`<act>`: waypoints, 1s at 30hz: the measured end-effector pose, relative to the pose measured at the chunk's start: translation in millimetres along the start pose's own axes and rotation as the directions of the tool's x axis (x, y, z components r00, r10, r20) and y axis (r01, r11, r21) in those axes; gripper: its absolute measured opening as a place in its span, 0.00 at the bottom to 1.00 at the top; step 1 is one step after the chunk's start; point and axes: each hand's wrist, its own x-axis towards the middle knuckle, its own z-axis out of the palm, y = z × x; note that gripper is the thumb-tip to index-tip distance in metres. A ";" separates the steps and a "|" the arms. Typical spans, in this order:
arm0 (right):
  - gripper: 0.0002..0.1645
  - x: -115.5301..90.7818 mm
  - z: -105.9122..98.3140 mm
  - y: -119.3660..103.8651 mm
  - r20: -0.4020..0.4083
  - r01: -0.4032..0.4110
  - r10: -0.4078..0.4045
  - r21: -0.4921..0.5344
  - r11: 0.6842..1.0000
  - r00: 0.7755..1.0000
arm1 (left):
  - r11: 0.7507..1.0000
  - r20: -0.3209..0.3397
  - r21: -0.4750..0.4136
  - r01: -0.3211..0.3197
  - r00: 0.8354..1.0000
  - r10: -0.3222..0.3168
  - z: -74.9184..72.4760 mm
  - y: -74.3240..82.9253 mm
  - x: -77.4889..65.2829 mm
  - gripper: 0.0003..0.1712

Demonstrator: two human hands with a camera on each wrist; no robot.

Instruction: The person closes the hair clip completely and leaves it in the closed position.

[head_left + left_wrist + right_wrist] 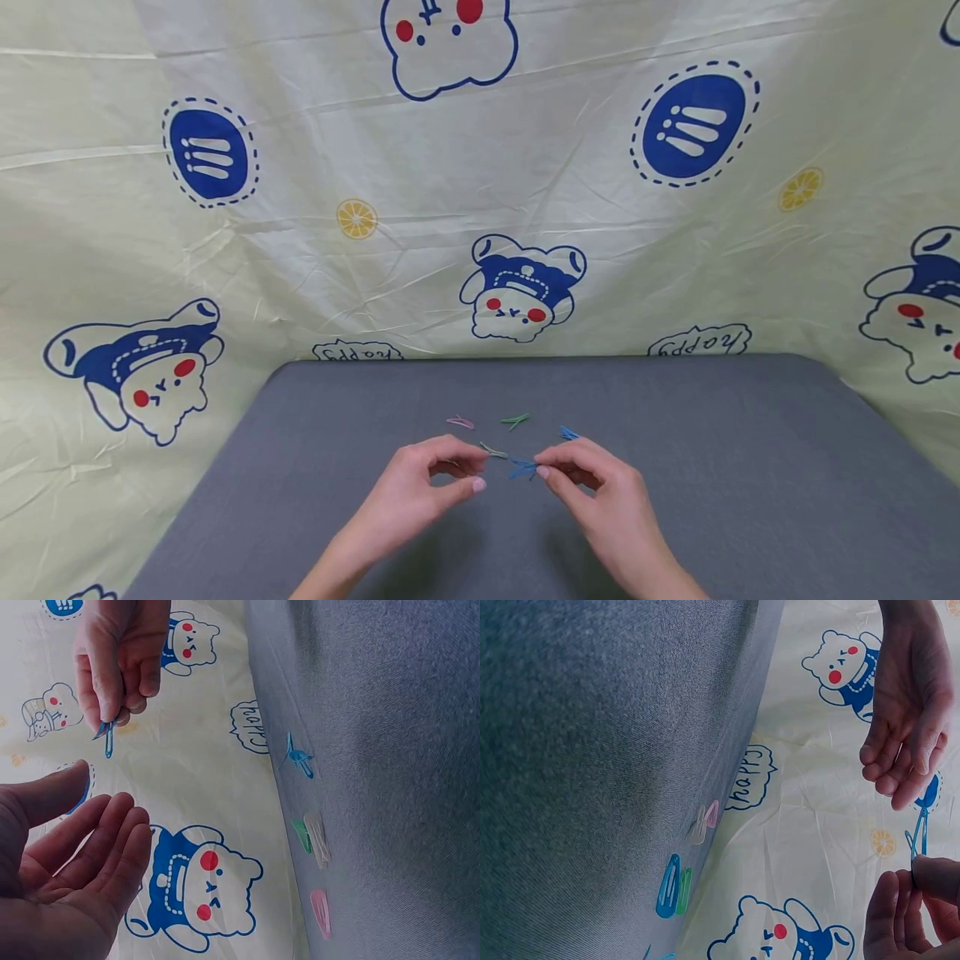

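My right hand (600,492) pinches a blue snap hair clip (109,741) between thumb and fingertips, above the table. The clip stands splayed, its two parts apart in the right wrist view. Facing it, my left hand (420,483) has its thumb apart from its relaxed fingers and nothing between them. Beyond the hands lie a pink hair clip (461,422), a green hair clip (515,421) and a pale grey hair clip (318,841). More blue on the table shows as a blue hair clip (668,887), partly hidden behind my right hand in the head view.
The hands work over a dark grey cloth-covered table (360,400). Behind its far edge hangs a pale curtain (300,275) printed with bears, blue badges and orange slices.
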 end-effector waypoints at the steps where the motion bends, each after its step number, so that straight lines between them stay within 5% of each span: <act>1: 0.10 -0.9 -0.1 0.4 -0.003 0.002 -0.002 -0.003 1.000 1.000 | 1.000 -0.002 -0.002 -0.003 1.000 0.003 1.1 0.0 -0.3 0.13; 18: 0.11 -1.7 4.6 10.0 0.002 0.022 -0.022 0.001 1.000 1.000 | 0.997 -0.021 -0.057 -0.043 0.999 0.042 19.3 -5.9 3.0 0.17; 30: 0.14 -4.3 9.9 9.8 0.020 -0.051 0.050 0.021 0.998 0.999 | 0.992 -0.070 0.047 -0.119 0.990 0.122 30.9 -8.7 2.1 0.12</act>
